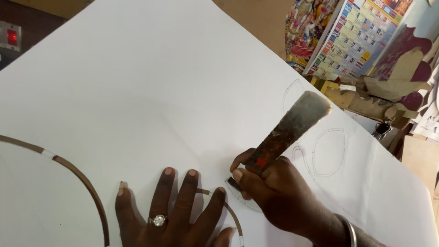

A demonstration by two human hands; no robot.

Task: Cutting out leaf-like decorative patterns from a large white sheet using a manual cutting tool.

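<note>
While blade tip presses small dark strip piece [234, 184] near middle of white sheet [137, 82], right hand [274, 192] grips rusty chisel [286, 132], fingers curled tight round handle; left hand [171, 215] lies flat, fingers spread wide, holding nothing, pinning curved brown strip [87, 187]; calendar [361, 36] far right

A wall calendar [359, 36] leans at the top right beside a colourful printed picture [304, 29]; wooden offcuts [338, 91] lie below; a red-lit switch [11, 36], perhaps, sits top left.
</note>
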